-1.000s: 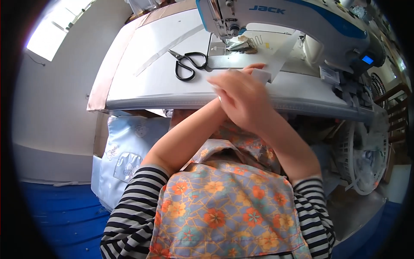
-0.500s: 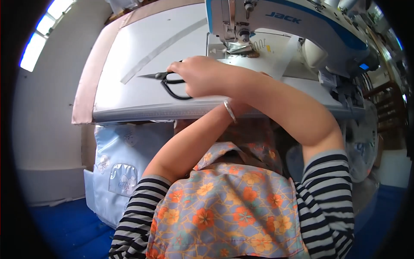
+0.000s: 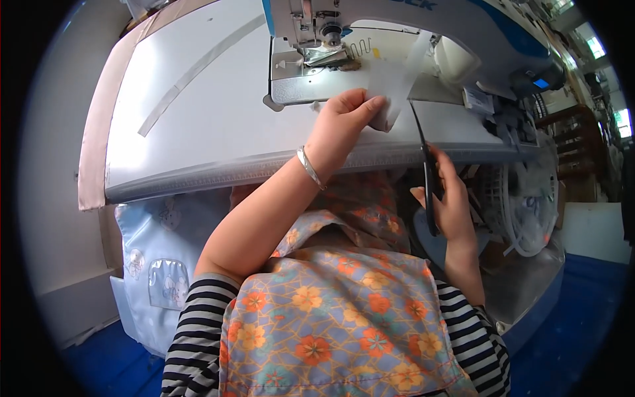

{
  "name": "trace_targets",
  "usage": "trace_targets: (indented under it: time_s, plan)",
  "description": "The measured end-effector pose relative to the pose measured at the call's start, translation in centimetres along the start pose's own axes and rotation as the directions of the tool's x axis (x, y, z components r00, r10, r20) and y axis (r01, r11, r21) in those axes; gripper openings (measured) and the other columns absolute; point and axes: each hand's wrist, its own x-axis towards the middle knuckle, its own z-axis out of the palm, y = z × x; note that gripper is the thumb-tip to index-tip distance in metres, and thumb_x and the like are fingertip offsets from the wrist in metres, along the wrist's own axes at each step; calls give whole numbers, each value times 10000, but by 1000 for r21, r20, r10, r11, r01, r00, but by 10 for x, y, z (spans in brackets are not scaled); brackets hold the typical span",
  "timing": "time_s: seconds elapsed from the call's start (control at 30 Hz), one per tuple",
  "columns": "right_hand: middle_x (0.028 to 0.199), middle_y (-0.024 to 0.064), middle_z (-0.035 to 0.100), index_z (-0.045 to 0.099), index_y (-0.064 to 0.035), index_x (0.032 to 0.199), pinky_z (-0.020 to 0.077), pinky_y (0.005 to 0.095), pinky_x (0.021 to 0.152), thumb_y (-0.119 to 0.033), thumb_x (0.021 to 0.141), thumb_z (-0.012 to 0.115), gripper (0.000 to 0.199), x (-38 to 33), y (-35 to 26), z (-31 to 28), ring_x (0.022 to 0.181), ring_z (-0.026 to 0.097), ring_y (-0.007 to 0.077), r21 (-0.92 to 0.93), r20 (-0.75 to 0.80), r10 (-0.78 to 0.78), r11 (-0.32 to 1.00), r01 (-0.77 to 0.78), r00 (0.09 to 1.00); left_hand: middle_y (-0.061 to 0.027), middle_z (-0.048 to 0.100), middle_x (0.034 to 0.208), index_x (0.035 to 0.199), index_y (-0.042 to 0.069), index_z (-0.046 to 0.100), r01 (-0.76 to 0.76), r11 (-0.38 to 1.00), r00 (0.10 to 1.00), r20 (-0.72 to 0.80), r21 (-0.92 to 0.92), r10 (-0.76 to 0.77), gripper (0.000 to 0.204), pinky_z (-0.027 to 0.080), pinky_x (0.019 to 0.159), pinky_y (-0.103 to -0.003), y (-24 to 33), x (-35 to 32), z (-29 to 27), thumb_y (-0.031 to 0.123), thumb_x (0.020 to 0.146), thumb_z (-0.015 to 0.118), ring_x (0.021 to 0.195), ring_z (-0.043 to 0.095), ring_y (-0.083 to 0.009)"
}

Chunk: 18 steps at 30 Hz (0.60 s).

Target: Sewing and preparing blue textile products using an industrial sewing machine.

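Observation:
My left hand [image 3: 340,129], with a silver bangle [image 3: 307,165] at the wrist, is closed over the table in front of the sewing machine. Between thumb and fingers it pinches a thin, whitish, see-through strip [image 3: 399,76], which stretches up and back to the right. A small greyish piece hangs by the fingertips, too blurred to name. To the right, at the table's front edge, my right hand [image 3: 455,202] holds black-handled scissors [image 3: 427,185]. Their blades point up and away, with the tip close to the strip's right side.
The sewing machine [image 3: 456,30] stands at the back, its presser foot and needle plate [image 3: 288,89] behind my left hand. Another pale strip [image 3: 198,66] lies on the white table [image 3: 218,119]. Light-blue printed fabric [image 3: 152,264] hangs below left; a white basket [image 3: 522,205] stands right.
My right hand has swung from over the left side of the table to the right with the scissors. My left hand, hidden before behind my right arm, now shows with the strip. The view has shifted.

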Motion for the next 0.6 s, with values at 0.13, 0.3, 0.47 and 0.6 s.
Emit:
trace_targets:
  time_s: [0.13, 0.3, 0.47, 0.6]
  plan:
    - [836, 10, 552, 500, -23, 1376, 449, 225, 699, -127, 819, 814, 648, 14, 0, 6, 735, 493, 73, 97, 56, -5, 995, -1, 998, -54, 695, 925, 1061, -13, 664, -27, 999, 999, -28, 20, 28, 241, 500, 846, -286, 1, -7, -3, 215, 989, 635, 822, 665, -140]
    - [1002, 13, 606, 442, -3, 1440, 460, 208, 838, -97, 928, 691, 577, 24, -9, 12, 894, 571, 56, 221, 140, 125, 963, -155, 982, -40, 699, 932, 1064, -7, 669, -33, 996, 999, -19, 85, 35, 233, 502, 837, -277, 0, -10, 0, 211, 989, 635, 833, 661, -124]
    - [791, -7, 574, 489, -6, 1361, 441, 198, 678, -148, 944, 686, 482, 24, -11, 18, 704, 521, 37, 232, 81, 114, 964, -130, 990, -22, 696, 929, 1053, 6, 680, 0, 990, 999, 37, 143, -5, 221, 498, 826, -257, -5, -10, 1, 213, 987, 640, 835, 651, -100]
    - [742, -18, 553, 520, -16, 1327, 410, 201, 632, -161, 950, 686, 437, 11, -10, 19, 661, 481, 37, 343, 57, 225, 911, -231, 973, -5, 685, 917, 1052, 13, 684, 28, 989, 1000, -3, 148, -28, 217, 493, 785, -237, -1, -9, -7, 216, 985, 645, 825, 621, -80]
